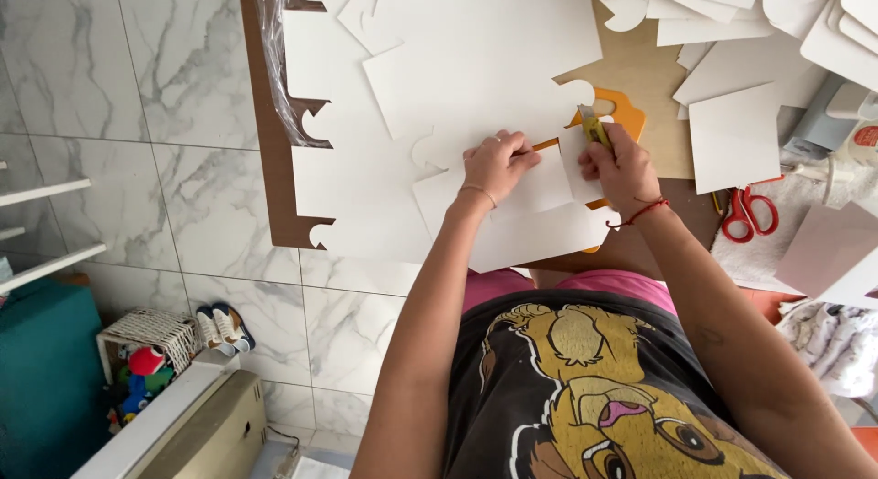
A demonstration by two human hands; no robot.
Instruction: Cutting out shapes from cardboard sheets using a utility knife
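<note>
— Both hands first: what are they on?

— Left hand (495, 164) presses flat, fingers curled, on a white card sheet (512, 191). Right hand (620, 165) is closed round a yellow utility knife (593, 125), its tip at the edge of a narrow white strip just beside that sheet. The two hands sit close together, not touching.

— What surrounds them, biggest first?

— A brown board (265, 122) carries everything; large white cut panels (366, 150) with scalloped notches cover most of it and overlap under the left hand. Beneath the hands an orange cutting template (626, 108) shows at its rim. Above, a heap of white cut pieces (732, 12) crowds the far edge, and a single white square (734, 136) lies near the right hand.

— Any open room?

— Little on the board; bare wood shows only between the template and the square. Beyond the board's left edge the marble floor tiles (137, 95) are open.

— Smaller things?

— Clear plastic film (279, 67) hangs at the board's edge. Red-handled scissors (748, 214) rest on a white cloth, right of the right wrist. A white bottle (855, 150) with a red label stands at the far right, its print too small to tell.
</note>
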